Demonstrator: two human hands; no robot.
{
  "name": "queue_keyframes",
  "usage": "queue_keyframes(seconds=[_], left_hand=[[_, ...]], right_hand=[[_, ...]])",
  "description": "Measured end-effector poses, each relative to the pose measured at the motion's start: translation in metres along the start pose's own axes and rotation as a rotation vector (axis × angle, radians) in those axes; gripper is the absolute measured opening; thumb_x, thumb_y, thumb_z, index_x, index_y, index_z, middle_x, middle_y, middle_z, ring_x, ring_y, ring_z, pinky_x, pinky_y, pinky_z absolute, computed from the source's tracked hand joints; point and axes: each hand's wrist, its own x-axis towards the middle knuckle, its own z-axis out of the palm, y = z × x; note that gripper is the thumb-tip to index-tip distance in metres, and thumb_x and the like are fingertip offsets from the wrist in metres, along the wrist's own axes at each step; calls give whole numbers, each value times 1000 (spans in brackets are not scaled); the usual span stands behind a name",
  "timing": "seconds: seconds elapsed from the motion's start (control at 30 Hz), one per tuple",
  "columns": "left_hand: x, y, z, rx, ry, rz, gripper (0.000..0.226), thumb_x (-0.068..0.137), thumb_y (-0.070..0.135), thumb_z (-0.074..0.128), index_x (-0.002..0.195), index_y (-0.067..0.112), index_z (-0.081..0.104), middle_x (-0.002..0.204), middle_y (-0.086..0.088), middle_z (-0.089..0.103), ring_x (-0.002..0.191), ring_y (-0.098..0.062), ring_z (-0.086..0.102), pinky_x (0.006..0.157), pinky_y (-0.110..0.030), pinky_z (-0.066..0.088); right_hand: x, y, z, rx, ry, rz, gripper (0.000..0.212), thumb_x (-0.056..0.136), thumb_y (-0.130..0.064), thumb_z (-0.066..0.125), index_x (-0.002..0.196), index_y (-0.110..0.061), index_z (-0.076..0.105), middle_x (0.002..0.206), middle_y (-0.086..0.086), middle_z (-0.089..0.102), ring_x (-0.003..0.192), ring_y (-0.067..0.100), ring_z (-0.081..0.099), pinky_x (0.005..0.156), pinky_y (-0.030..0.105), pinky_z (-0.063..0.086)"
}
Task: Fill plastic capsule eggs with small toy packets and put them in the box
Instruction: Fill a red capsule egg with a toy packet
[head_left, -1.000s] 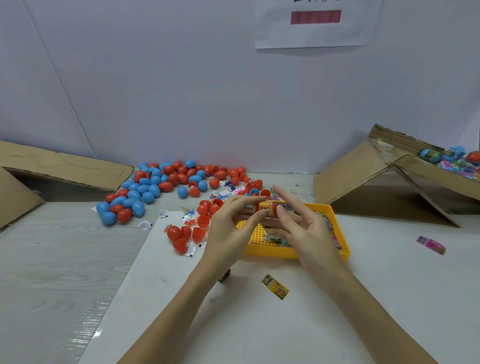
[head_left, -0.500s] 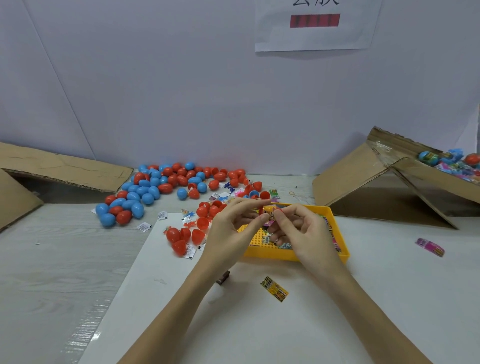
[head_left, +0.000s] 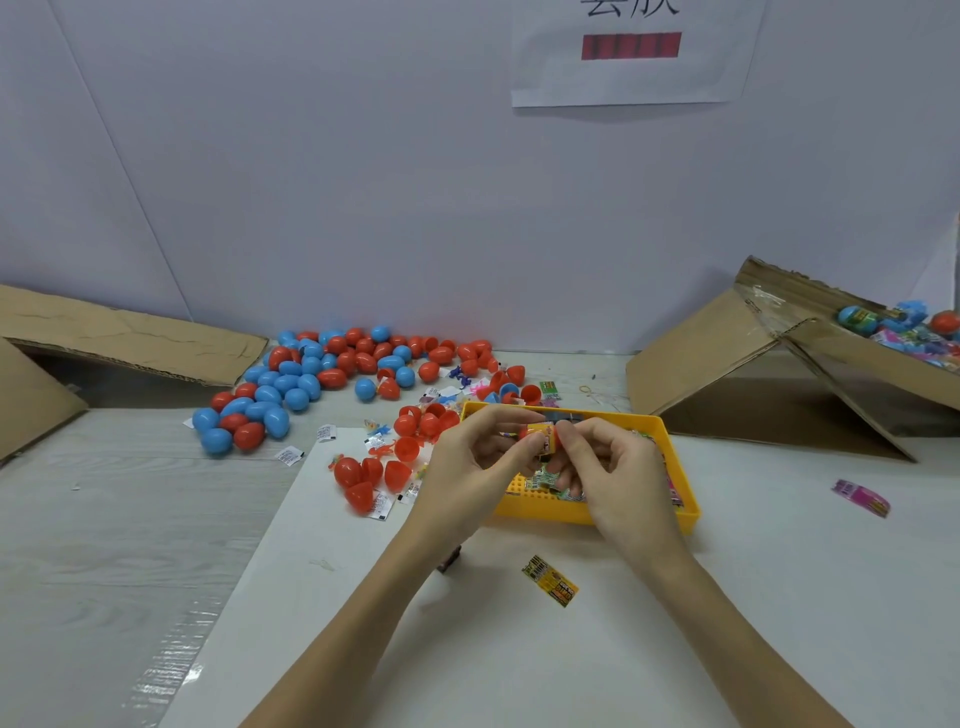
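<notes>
Above the shallow yellow plastic tray (head_left: 582, 512), the person's left hand (head_left: 470, 465) and right hand (head_left: 613, 467) meet around a small red plastic capsule egg half (head_left: 531, 435), the fingers of both curled in and pinching it together with a yellow printed toy packet (head_left: 546, 435) pressed at its mouth. More printed packets lie in the tray beneath the hands. A heap of blue and red plastic eggs (head_left: 311, 382) is spread to the left, well apart. The open cardboard box (head_left: 841, 364), tilted at the right, holds finished eggs. One loose yellow packet (head_left: 550, 580) lies on the white sheet (head_left: 519, 665) near the forearms.
</notes>
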Motion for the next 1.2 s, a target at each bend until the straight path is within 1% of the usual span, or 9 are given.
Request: queue_keyframes(seconds=[0.13,0.27,0.57,0.67,0.8,0.87,0.97,1.1,1.2], left_hand=[[0,2,0,-12,0,-4,26,94,19,73,119,16,71,108,2,74,92,-16,75,83,-29,61],[1,2,-5,58,-14,58,34,89,13,78,122,17,69,118,6,71,105,-13,70,90,-26,58],[1,-1,-4,227,65,278,30,81,14,85,108,12,75,106,1,68,93,-15,72,81,-26,61],[2,-2,-3,353,54,371,29,82,7,84,109,11,75,110,1,65,97,-14,67,82,-22,58],[2,-2,-3,460,23,421,36,83,1,80,116,11,70,115,1,59,96,-12,61,81,-16,52],[1,-3,-1,462,15,399,42,82,-3,78,121,12,67,116,0,57,95,-12,61,81,-17,52],[1,-2,-1,315,4,247,45,87,0,72,127,17,62,117,1,57,97,-15,65,82,-22,56],[2,2,-4,55,8,24,27,98,6,64,121,20,66,111,10,70,101,-10,70,83,-23,56],[2,3,-3,22,27,8,22,97,19,69,119,15,68,108,5,74,100,-13,72,83,-28,59]], right_hand=[[-2,2,2,-77,35,-29,27,97,-40,58,96,-19,74,69,-6,71,65,11,69,60,21,56],[-1,-1,2,90,-42,74,29,96,-43,60,112,-23,73,89,-6,78,78,14,76,67,24,61],[-2,-2,0,160,-105,121,27,93,-41,62,113,-27,73,91,-9,79,87,11,77,70,19,60],[-2,-2,0,161,-118,105,24,99,-31,62,122,-30,71,97,-17,78,88,9,76,70,18,59],[-3,-7,3,137,-175,72,22,92,-39,70,114,-40,71,99,-20,78,93,4,75,75,20,60],[-3,-6,4,109,-160,43,22,92,-33,75,114,-37,73,98,-17,78,97,4,73,80,23,61],[-3,-4,3,134,-153,20,35,95,-26,74,128,-36,69,101,-10,77,102,8,72,81,26,62],[-2,-4,0,163,-176,14,47,96,-23,73,135,-48,62,105,-8,76,106,9,71,81,27,62],[-1,-2,-1,134,-190,23,50,94,-31,74,137,-52,60,106,-11,75,107,4,70,82,22,60]])
